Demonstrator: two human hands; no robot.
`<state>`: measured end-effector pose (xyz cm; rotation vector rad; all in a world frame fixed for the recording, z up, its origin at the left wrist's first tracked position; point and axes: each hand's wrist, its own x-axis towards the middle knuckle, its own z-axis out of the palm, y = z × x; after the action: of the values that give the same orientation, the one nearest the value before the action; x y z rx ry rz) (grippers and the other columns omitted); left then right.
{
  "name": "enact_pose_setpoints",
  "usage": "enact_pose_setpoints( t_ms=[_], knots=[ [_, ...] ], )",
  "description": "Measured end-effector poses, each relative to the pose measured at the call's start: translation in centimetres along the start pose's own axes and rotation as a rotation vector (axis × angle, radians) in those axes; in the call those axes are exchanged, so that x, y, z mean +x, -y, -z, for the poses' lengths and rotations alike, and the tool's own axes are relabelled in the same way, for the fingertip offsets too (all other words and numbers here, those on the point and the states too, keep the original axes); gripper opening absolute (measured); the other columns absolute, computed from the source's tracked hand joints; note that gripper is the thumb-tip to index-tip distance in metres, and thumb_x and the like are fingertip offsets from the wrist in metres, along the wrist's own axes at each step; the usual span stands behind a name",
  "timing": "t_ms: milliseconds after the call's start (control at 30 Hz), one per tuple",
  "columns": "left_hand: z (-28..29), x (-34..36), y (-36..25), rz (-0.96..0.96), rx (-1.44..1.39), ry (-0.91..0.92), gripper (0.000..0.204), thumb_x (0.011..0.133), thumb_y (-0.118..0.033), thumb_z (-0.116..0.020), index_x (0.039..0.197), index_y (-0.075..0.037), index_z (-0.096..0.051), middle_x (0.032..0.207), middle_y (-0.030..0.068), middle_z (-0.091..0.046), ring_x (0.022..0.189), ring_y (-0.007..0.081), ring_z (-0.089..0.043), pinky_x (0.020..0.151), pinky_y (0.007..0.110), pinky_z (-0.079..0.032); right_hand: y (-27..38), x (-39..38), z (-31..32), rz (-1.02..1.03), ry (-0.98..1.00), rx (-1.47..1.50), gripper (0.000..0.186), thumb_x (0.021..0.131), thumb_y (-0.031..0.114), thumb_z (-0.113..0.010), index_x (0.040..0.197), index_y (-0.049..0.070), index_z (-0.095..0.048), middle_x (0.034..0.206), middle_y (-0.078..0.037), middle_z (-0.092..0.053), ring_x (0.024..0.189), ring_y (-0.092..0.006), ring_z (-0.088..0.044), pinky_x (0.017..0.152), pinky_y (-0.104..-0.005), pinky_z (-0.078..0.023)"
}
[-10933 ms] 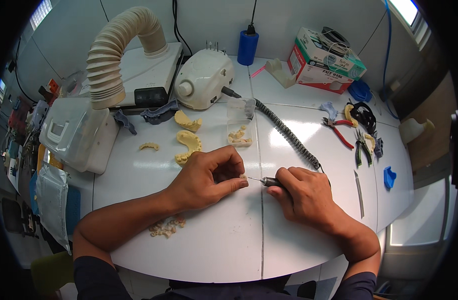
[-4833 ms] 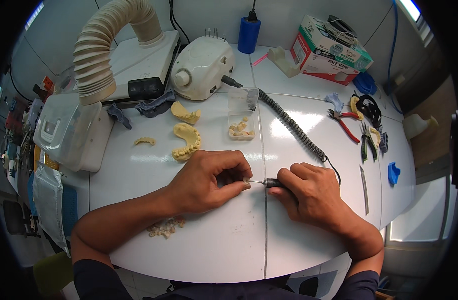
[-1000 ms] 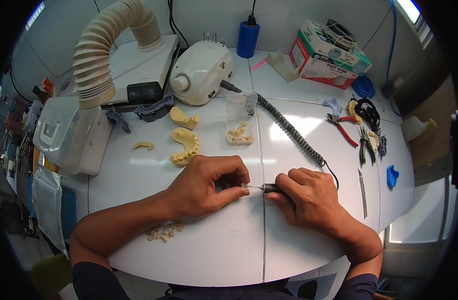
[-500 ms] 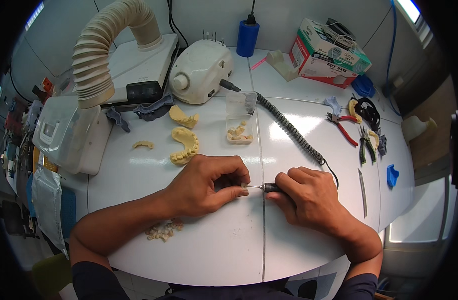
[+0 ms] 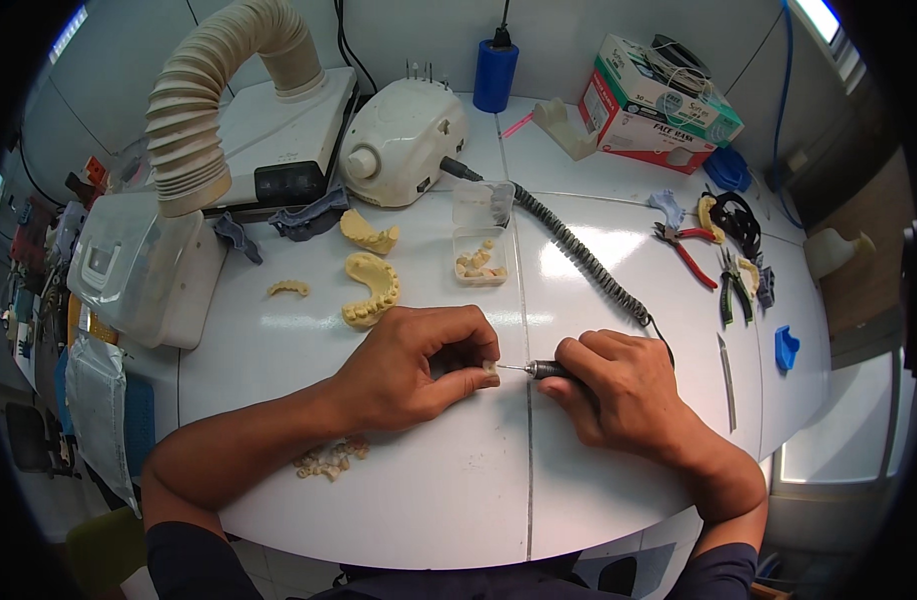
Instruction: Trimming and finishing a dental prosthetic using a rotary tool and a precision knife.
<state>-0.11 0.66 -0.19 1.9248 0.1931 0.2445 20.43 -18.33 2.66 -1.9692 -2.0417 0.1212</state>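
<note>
My left hand (image 5: 419, 365) pinches a small whitish dental crown (image 5: 490, 367) between thumb and fingers; most of the piece is hidden. Wrapped around a dark rotary handpiece (image 5: 547, 369) is my right hand (image 5: 624, 385). The handpiece's thin metal bur points left at the crown, its tip at or very near it; contact I cannot tell. Beyond my left hand lies a yellow plaster dental model (image 5: 372, 291), with another plaster piece (image 5: 369, 232) behind it. A small clear box (image 5: 480, 258) with its lid up holds several tooth-coloured pieces. Loose tooth-coloured bits (image 5: 332, 458) lie beside my left forearm.
A white control unit (image 5: 404, 140) stands at the back, its coiled black cord (image 5: 579, 245) crossing the table rightward. A ribbed hose (image 5: 184, 130) arches at the left above a lidded plastic box (image 5: 144, 265). Red-handled pliers (image 5: 689, 250), green-handled pliers (image 5: 734, 288) and a knife-like tool (image 5: 727, 382) lie right.
My right hand and the handpiece have shifted slightly to the right. The crown in my left fingertips shows a little more. My left hand has barely moved.
</note>
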Motion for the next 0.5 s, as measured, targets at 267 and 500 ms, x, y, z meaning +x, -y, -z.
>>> enact_pose_setpoints(
  t_ms=[267,500],
  knots=[
    [-0.17,0.05,-0.04,0.002,0.024,-0.052,0.018,0.091,-0.007,-0.085,0.101,-0.002,-0.071,0.091,0.0066,-0.075,0.083,0.0123,-0.072,0.074,0.028,-0.059,0.00,0.01,-0.04,-0.011,-0.019,0.022,0.031,0.102,0.036,-0.074,0.087,0.010,-0.066,0.064,-0.005,-0.060,0.053,-0.0260,-0.062,0.047,-0.0408,-0.045],
    [-0.09,-0.07,-0.01,-0.011,0.012,-0.018,0.017,0.092,-0.005,-0.084,0.104,-0.001,-0.072,0.093,0.0066,-0.076,0.084,0.0118,-0.073,0.075,0.028,-0.059,0.37,0.12,0.22,0.009,-0.002,-0.018,0.030,0.100,0.036,-0.076,0.088,0.010,-0.068,0.066,-0.005,-0.062,0.057,-0.0258,-0.067,0.049,-0.0400,-0.048]
  ],
)
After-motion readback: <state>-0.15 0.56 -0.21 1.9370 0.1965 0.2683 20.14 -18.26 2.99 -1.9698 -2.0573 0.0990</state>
